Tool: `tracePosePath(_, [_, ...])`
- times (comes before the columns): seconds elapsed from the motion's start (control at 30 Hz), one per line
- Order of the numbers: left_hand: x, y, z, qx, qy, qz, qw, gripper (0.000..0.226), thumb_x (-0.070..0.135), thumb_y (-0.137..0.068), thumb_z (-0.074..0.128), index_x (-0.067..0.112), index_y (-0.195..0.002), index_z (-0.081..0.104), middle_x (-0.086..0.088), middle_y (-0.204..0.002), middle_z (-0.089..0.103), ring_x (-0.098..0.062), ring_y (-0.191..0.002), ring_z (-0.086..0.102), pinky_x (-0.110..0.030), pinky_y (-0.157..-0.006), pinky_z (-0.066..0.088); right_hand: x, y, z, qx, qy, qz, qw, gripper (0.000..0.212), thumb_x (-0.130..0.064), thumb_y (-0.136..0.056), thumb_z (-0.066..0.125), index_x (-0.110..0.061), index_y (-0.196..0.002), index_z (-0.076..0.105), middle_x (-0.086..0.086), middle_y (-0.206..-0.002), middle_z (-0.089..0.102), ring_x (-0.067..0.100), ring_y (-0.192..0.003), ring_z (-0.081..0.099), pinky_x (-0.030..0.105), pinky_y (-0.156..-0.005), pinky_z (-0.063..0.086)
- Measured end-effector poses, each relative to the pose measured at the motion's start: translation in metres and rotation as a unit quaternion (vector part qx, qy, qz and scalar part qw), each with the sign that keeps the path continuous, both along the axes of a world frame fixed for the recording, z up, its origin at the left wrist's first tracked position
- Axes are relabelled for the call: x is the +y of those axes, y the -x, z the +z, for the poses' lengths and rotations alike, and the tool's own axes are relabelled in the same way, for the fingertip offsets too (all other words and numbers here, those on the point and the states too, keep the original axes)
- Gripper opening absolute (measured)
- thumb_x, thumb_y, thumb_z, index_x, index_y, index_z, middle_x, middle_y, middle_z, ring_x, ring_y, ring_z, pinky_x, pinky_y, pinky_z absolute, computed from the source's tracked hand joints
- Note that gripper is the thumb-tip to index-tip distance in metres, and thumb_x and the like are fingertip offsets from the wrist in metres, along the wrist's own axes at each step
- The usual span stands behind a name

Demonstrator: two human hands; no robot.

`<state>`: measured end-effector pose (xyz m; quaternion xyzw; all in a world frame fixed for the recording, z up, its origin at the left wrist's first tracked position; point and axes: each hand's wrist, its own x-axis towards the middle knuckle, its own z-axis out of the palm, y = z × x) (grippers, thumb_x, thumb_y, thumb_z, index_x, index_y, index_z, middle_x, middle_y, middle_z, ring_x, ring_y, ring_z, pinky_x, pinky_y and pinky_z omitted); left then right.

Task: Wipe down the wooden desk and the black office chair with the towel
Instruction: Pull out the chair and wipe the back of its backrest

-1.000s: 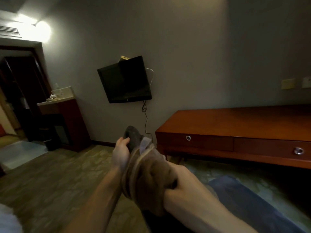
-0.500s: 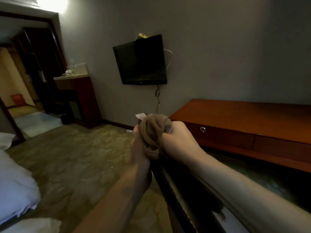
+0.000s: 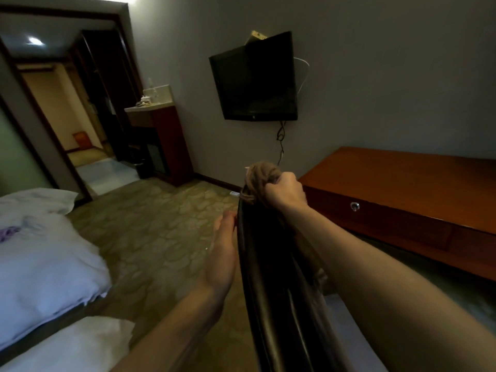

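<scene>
Presently, the bunched brown cloth towel (image 3: 259, 175) is held in the curled fingers of the right hand (image 3: 285, 194) and pressed onto the top edge of the black, leather-look office chair back (image 3: 271, 277), which is seen edge-on. The left hand (image 3: 222, 253) is laid flat, fingers straight, against the left face of the chair back; nothing is gripped by it. The 2 hands are kept apart, with the chair back between them. The long reddish-brown wooden desk (image 3: 402, 183) stands near the chair, to the right, and no part of the towel is on it.

Several risks can be judged from here. Because the towel is wadded into a ball, only a small patch is likely to be covered at each pass, so missed strips may be left along the edge and faces. Whether the chair rolls or swivels cannot be told from this view. If it does, it could be pushed away under pressure, since it is only braced by a flat palm rather than grasped. The desk might also be wiped with an already soiled side unless the towel is refolded.
</scene>
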<state>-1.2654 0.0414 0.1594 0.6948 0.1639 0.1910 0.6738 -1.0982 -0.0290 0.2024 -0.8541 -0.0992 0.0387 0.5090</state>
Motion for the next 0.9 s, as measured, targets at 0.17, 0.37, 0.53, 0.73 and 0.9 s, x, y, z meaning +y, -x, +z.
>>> tracePosePath(0.17, [0.022,-0.04,0.036,0.072,0.108,0.054,0.99,0.066,0.056,-0.107,0.027,0.013,-0.155,0.039,-0.005,-0.16,0.042,-0.018,-0.147,0.039,-0.045,-0.126,0.019,-0.017,-0.032,0.042,-0.065,-0.138,-0.14,0.978,0.019,-0.026,-0.094,0.057,-0.023,-0.111,0.065,0.004,-0.095,0.064,0.034,-0.096,0.061,0.037,-0.078,0.043])
tracePosePath(0.37, [0.003,-0.075,0.036,0.057,0.167,0.039,0.984,0.048,0.042,-0.108,0.038,0.014,-0.097,0.075,-0.009,-0.103,0.072,-0.019,-0.09,0.071,-0.029,-0.081,0.055,0.01,-0.049,0.024,-0.04,-0.023,0.121,0.992,0.024,-0.032,-0.091,0.053,-0.017,-0.104,0.065,0.007,-0.108,0.065,0.032,-0.107,0.061,0.042,-0.095,0.051])
tracePosePath(0.53, [0.011,-0.082,0.033,0.069,0.037,0.089,0.993,0.031,0.011,-0.107,0.045,-0.003,-0.131,0.059,-0.014,-0.113,0.066,-0.017,-0.092,0.061,-0.01,-0.066,0.048,0.032,-0.053,-0.003,-0.052,0.056,0.246,0.966,0.033,-0.024,-0.104,0.039,-0.013,-0.126,0.06,0.01,-0.131,0.057,0.023,-0.105,0.05,0.028,-0.089,0.035])
tracePosePath(0.73, [0.011,-0.09,0.035,0.142,-0.046,0.093,0.984,0.037,0.002,-0.105,0.042,-0.008,-0.139,0.052,-0.022,-0.141,0.056,-0.035,-0.129,0.052,-0.018,-0.065,0.032,0.006,-0.026,-0.01,-0.091,0.07,0.184,0.976,0.034,-0.022,-0.096,0.043,-0.008,-0.119,0.064,0.018,-0.131,0.062,0.035,-0.12,0.057,0.044,-0.106,0.044])
tracePosePath(0.9, [0.005,-0.079,0.042,0.112,-0.076,0.105,0.985,0.039,0.004,-0.105,0.04,-0.011,-0.139,0.051,-0.023,-0.145,0.054,-0.035,-0.134,0.051,-0.025,-0.081,0.04,-0.035,0.038,-0.004,-0.117,0.041,0.176,0.977,0.031,-0.024,-0.095,0.048,-0.008,-0.111,0.069,0.015,-0.121,0.067,0.034,-0.113,0.061,0.049,-0.098,0.05])
